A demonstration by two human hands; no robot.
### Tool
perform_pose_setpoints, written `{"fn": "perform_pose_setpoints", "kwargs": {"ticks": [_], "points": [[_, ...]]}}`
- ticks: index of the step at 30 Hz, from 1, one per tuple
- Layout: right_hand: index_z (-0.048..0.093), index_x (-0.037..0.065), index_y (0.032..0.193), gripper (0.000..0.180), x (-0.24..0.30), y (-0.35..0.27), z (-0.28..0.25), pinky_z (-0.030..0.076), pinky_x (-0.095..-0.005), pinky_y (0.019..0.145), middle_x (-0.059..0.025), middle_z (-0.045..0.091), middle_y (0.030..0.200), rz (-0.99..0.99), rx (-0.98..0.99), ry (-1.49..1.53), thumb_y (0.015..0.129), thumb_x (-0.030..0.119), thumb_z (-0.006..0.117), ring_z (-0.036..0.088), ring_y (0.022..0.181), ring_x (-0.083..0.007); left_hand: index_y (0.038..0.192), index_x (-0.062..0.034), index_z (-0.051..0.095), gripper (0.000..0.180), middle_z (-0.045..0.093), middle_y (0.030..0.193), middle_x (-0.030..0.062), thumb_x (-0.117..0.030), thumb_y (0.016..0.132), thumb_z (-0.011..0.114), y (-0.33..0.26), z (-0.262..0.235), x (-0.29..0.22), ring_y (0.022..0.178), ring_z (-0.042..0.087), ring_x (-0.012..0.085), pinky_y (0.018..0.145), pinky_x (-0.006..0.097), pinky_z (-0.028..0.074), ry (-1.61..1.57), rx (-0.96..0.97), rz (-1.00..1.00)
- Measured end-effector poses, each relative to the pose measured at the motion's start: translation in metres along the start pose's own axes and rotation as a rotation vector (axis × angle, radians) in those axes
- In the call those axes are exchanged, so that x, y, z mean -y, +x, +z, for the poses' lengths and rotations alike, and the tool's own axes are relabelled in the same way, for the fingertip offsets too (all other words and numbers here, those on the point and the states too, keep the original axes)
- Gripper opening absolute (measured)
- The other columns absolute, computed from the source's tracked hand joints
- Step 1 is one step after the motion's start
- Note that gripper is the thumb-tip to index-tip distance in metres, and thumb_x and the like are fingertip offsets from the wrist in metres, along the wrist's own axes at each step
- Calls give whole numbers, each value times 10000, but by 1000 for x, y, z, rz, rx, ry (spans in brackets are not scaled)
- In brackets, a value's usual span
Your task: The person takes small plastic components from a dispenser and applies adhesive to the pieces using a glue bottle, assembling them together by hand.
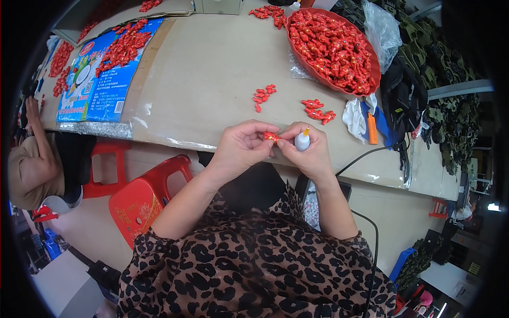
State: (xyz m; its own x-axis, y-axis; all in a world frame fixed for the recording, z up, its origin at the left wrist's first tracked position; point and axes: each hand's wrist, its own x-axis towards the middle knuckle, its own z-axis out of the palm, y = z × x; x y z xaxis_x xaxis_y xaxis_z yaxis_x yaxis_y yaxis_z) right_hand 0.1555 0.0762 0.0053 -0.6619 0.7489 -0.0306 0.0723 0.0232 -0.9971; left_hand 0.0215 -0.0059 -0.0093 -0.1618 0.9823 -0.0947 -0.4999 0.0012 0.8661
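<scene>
left hand [241,144] at frame centre, fingers closed, pinching a small red piece [271,137] | right hand [307,151] just beside it, gripping a small white glue bottle [302,141] with orange tip, fingertips touching the same piece | two small heaps of red pieces [264,96] lie on the surface [212,69] above the hands | red tray [374,63] full of such pieces at upper right

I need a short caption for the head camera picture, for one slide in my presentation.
Left hand holds a small red piece while right hand grips a glue bottle, near a red bowl of pieces.
</scene>
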Motion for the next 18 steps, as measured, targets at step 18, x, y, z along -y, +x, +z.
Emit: {"fn": "perform_pose_setpoints", "kwargs": {"ticks": [18], "points": [[563,2,720,64,-2,4,1,365,-170,510,8,542,642,13,-67,57,691,39,607,460,585,-26,1053,23,504,260,557,803,49,-19,796,504,2,2,-2,625,531,88,604,193,444,5,-18,-20]]}}
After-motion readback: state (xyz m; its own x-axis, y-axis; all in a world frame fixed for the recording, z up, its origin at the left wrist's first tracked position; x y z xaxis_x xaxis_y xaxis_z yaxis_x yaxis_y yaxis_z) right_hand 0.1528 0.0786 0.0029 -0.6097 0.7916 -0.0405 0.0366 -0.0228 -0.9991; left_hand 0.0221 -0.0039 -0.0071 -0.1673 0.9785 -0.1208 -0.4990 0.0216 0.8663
